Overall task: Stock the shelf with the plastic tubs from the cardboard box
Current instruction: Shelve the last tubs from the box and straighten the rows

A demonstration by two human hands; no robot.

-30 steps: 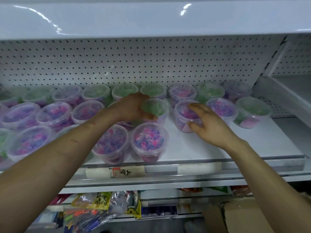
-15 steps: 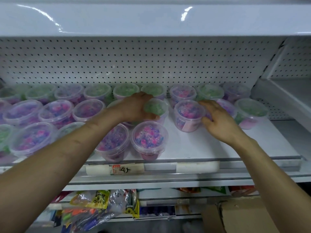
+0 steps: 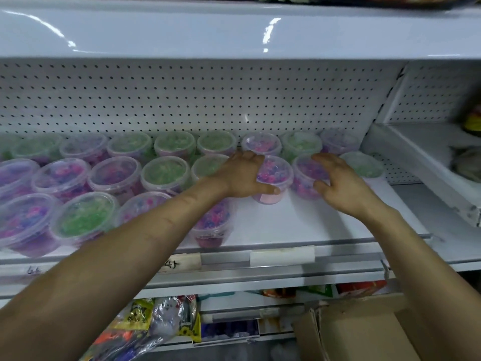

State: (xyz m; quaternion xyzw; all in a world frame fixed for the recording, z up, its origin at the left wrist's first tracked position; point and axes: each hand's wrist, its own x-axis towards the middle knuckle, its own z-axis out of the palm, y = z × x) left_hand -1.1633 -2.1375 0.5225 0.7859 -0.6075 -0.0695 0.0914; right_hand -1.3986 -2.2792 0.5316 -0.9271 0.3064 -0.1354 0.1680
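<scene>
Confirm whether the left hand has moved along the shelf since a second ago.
Yes. The left hand moved right, from the green tub onto the pink tub that stands in front of the back-row pink tub.
</scene>
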